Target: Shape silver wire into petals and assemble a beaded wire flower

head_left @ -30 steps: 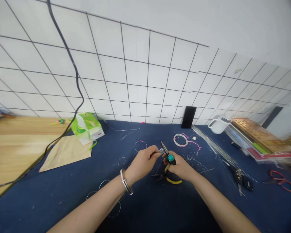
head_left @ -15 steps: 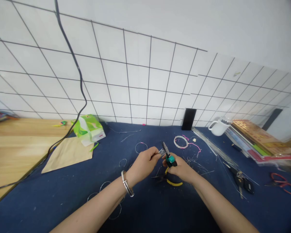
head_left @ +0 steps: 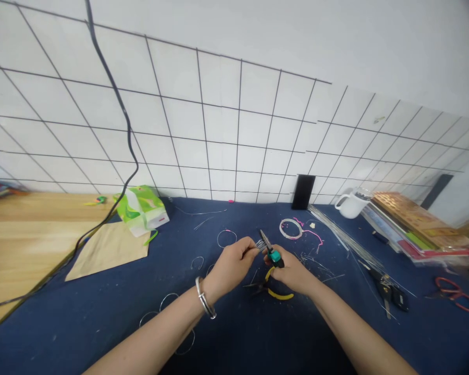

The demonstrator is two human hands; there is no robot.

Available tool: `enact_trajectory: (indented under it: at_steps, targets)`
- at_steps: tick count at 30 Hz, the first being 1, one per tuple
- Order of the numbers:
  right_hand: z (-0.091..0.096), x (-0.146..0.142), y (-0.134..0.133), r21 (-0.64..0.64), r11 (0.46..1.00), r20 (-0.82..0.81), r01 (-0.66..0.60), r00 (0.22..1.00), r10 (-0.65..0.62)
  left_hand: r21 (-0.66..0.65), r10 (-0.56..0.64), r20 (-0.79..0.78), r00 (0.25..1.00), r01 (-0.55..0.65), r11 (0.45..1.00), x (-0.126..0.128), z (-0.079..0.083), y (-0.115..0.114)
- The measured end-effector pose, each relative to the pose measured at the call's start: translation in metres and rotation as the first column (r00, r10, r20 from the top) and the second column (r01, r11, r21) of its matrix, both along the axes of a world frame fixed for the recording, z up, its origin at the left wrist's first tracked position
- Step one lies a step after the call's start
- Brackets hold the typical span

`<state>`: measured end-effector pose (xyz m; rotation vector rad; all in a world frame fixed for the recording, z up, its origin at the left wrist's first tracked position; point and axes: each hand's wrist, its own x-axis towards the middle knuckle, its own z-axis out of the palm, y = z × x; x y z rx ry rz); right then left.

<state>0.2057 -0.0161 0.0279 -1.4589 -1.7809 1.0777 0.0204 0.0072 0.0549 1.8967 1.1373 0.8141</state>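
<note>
Over the blue cloth [head_left: 101,312] my left hand [head_left: 230,265] pinches the end of a thin coiled silver wire [head_left: 260,245]. A silver bangle [head_left: 205,298] sits on that wrist. My right hand [head_left: 293,272] is closed round small teal-handled pliers [head_left: 272,252], whose dark jaws point up and left and meet the wire coil. Just below my hands a second pair of pliers with yellow handles [head_left: 276,293] lies on the cloth. Several bent wire rings [head_left: 226,238] lie scattered around.
A white wire loop with pink cord [head_left: 293,228] lies behind my hands. At right are long straight wires [head_left: 344,239], a white mug [head_left: 350,203], stacked boards [head_left: 418,219], keys [head_left: 389,291] and red scissors [head_left: 455,294]. At left are a green tissue pack [head_left: 140,208], brown paper [head_left: 109,247] and a black cable [head_left: 113,99].
Hands stay almost where they were, still holding wire and pliers; the view shifts slightly.
</note>
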Motion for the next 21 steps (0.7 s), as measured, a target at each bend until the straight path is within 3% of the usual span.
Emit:
enact_trajectory:
  at_steps: [21]
  targets:
    - [0.002, -0.0012, -0.0013, 0.031, 1.0, 0.084, -0.002, 0.997, -0.001, -0.007, -0.012, -0.018, 1.0, 0.012, 1.0, -0.0006, -0.0051, 0.0022]
